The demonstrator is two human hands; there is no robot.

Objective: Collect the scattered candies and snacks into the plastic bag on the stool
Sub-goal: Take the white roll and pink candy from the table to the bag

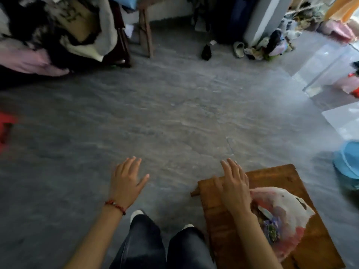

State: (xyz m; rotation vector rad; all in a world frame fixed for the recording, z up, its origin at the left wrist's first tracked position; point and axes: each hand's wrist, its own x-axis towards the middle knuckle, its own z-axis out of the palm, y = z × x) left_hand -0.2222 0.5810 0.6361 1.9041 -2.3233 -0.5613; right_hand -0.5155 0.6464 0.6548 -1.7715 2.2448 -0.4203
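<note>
The picture is blurry. A pink and white plastic bag [279, 214] lies on a brown wooden stool [272, 175] at the bottom right. Colourful candies and snacks [271, 226] show inside the bag's open mouth. The right hand [233, 189] is flat over the near left part of the stool, just beside the bag, with its fingers [231, 167] straight and close together, holding nothing. The left hand [126, 183] hangs over the grey floor [174, 113] to the left, fingers straight and a little apart, thumb out, holding nothing. It has a red bead bracelet [115, 206] on the wrist. Dark trouser legs [145, 243] stand between the arms. A blue basin [347, 162] sits at the right edge
</note>
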